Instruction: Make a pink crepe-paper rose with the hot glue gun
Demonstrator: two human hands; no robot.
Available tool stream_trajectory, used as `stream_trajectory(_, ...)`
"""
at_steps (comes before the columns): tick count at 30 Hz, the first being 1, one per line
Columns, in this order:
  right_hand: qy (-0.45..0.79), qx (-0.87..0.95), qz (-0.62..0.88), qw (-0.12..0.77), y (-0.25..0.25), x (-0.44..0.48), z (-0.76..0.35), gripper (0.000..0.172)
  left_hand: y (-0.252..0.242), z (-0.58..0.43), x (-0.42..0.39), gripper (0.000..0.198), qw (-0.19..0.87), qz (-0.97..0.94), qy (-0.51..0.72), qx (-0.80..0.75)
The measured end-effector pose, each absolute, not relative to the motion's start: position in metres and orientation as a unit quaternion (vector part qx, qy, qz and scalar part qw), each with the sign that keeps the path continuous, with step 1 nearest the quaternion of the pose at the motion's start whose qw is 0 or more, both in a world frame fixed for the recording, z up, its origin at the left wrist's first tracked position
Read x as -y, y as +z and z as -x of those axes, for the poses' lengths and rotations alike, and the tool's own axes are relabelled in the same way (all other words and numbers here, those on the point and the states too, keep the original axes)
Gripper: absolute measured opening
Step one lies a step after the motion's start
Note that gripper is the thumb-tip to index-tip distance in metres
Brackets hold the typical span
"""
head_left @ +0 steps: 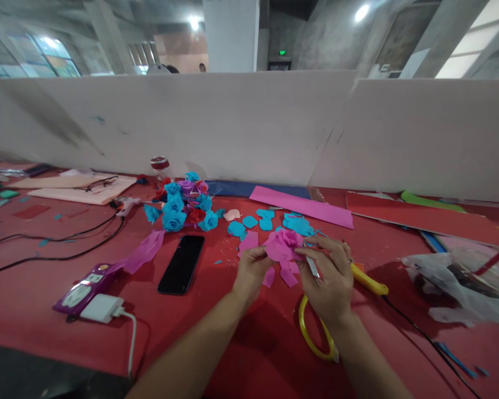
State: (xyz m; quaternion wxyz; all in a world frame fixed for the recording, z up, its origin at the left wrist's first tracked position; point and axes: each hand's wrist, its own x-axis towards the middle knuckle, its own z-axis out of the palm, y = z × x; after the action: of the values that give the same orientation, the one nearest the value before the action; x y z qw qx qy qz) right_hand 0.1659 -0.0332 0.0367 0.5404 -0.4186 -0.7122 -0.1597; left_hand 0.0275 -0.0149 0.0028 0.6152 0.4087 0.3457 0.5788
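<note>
A pink paper rose [283, 244] is held up between my two hands, its layered petals curled around the centre. My left hand [249, 271] pinches its left side between thumb and fingers. On the other side, my right hand [329, 271] has its fingertips closed on the edge of the petals. Loose pink petals [289, 277] lie on the red table [241, 354] below the flower. Scissors with yellow handles [303, 324] rest under my right hand, partly hidden by it. Blue paper petals [297, 223] are spread just behind the rose.
A bunch of paper roses [174, 213] stands left of centre, near a black phone [181, 265]. A purple power strip [83, 288] holds a white charger [102, 308]. To the right lie a yellow-handled tool [369, 280] with a cord and a plastic bag [449, 288] around a cup.
</note>
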Motion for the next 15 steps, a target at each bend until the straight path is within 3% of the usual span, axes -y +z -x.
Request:
stream_trajectory(10, -0.151, 0.712, 0.407, 0.552, 0.034, 0.035, -0.168, 0.026, -0.001, -0.027, 0.013, 0.013, 0.603, -0.412, 0.580, -0.359)
stream_trajectory(15, -0.120, 0.766, 0.323, 0.542, 0.031, 0.040, -0.168, 0.025, -0.012, -0.023, 0.006, 0.010, 0.579, -0.377, 0.613, -0.383)
